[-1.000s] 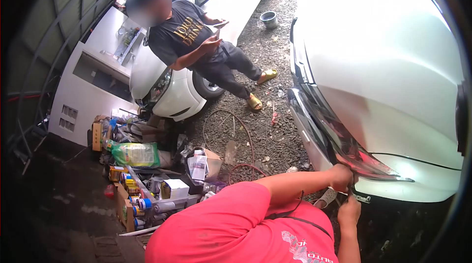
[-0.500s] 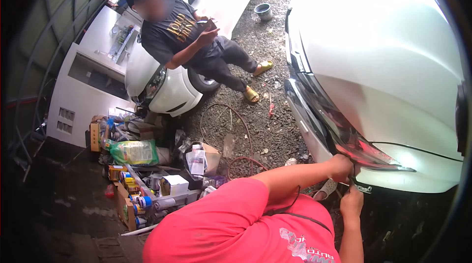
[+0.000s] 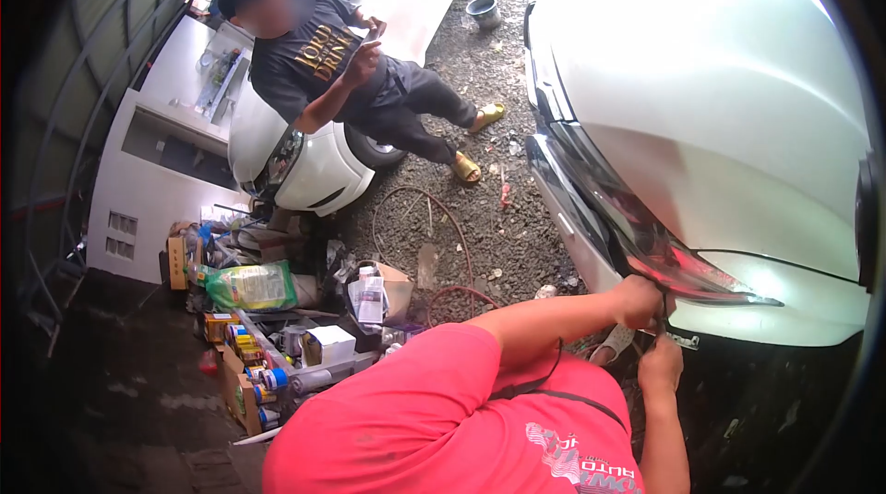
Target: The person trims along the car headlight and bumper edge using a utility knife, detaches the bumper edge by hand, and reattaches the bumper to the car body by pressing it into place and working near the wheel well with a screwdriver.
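Both my hands are at the lower corner of a white car, just under the tip of its red-tinted lamp. My left hand is closed, its knuckles up against the edge below the lamp. Just beneath it my right hand is closed too, fingers bent upward. A thin dark piece runs between the two hands; its kind is unclear, and the fingers hide its ends. A small metal bracket shows under the white body panel, right of my right hand.
A person in a dark T-shirt stands across from me, holding a small object. Behind them is another white car. A hose loops over the gravel. Cans, bottles and boxes crowd the lower left. A bucket stands farther back.
The view has shifted slightly. The other person has raised their hands and the small object a little. My hands stay at the same spot below the lamp.
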